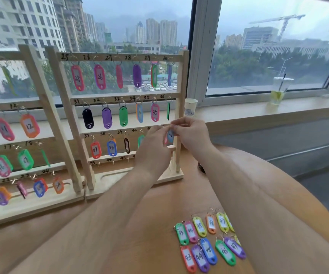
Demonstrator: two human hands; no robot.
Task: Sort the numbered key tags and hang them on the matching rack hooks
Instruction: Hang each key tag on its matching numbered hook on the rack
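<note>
Loose key tags [209,240] lie in two rows on the wooden table [140,224], well in front of the numbered rack [116,180]. They are oval plastic bodies in green, pink, yellow, orange, red, purple and blue, each with a white label hand-marked 43 to 47 and a metal split ring. The right forearm hides the far end of both rows. Closer to the rack, both hands meet at the right end of its third bar, just beside the right upright. The left hand [153,147] has curled fingers holding the left edge of a blue tag [170,136]. The right hand [189,133] pinches the top of the same tag, and its ring is hidden. The label appears to read 42 but is blurred, and a pink edge shows behind it. The rack's bars are inked 25 to 45, with coloured tags hanging on the upper three. A second rack [41,107] stands touching its left side and carries tags numbered up to 24. Behind the rack's right upright a paper cup [190,106] sits on the windowsill. A clear cup with a straw [279,89] stands further right.
</note>
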